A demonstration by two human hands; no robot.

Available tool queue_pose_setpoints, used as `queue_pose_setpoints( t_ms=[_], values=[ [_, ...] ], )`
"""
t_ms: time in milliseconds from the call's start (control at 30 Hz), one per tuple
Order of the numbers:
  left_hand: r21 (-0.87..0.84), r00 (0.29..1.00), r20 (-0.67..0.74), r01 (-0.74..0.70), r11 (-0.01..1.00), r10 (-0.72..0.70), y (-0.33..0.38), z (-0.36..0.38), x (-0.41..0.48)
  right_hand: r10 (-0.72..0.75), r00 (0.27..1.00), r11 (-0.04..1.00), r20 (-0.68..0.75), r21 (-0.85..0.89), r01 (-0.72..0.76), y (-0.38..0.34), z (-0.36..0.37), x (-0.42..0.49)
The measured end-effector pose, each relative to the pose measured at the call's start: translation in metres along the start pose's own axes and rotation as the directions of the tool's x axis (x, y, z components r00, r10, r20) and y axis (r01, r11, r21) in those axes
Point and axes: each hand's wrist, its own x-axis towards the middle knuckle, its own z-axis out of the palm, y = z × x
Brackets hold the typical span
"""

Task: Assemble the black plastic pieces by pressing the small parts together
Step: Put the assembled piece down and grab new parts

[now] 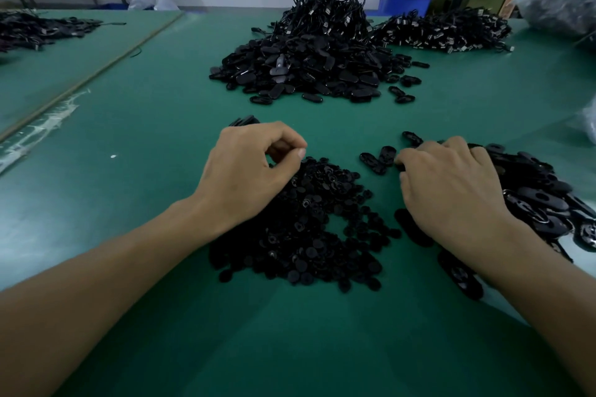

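Black round parts (pixel 300 229) lay under the left hand (pixel 251 171), whose pinch hid its contents; the right hand (pixel 451 187) curled over oval shells (pixel 541 193), grasp unclear. Likely picking; next, align a pair.

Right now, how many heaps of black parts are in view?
5: round bits at the left hand, oval shells at the right hand, a big heap centre back, cables back right, a pile far left. The left hand may hide more.
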Motion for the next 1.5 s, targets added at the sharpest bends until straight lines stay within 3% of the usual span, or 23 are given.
queue_pose_setpoints(
  t_ms=[500, 867, 1033, 1100, 1200, 1333, 1400, 1500],
  values=[
    [-0.016, 1.0, 0.018, 0.006, 1.0, -0.006, -0.002, 0.002, -0.004, -0.01, 0.991, 0.99, -0.135, 0.139, 0.029, -0.002, -0.008, 0.001],
    [-0.008, 0.999, 0.034, 0.028, 1.0, -0.027, 0.0, 0.0, -0.004, -0.128, 0.989, 0.965, -0.068, 0.223, 0.141, -0.014, -0.021, -0.008],
    [-0.004, 0.999, 0.028, 0.04, 0.999, -0.04, 0.001, 0.0, -0.004, -0.157, 0.967, 0.934, -0.201, 0.287, 0.211, -0.013, -0.018, -0.012],
    [-0.028, 0.999, 0.028, 0.021, 0.999, -0.02, 0.004, -0.001, -0.004, -0.16, 0.932, 0.867, -0.326, 0.406, 0.291, -0.016, -0.015, -0.012],
    [-0.111, 0.997, 0.068, -0.021, 0.994, 0.029, 0.011, -0.002, -0.004, -0.071, 0.875, 0.657, -0.479, 0.637, 0.402, -0.021, -0.01, -0.011],
    [-0.291, 0.99, 0.141, 0.045, 0.956, -0.004, 0.02, -0.002, -0.004, 0.074, 0.935, 0.189, -0.348, 0.925, 0.329, -0.028, -0.008, -0.009],
    [-0.358, 0.987, 0.161, 0.079, 0.93, -0.022, 0.024, -0.001, -0.004, 0.081, 0.951, 0.048, -0.3, 0.954, 0.297, -0.031, -0.01, -0.01],
    [-0.447, 0.985, 0.172, 0.102, 0.889, -0.026, 0.029, 0.0, -0.003, 0.071, 0.967, -0.067, -0.247, 0.966, 0.251, -0.033, -0.012, -0.01]
  ],
)
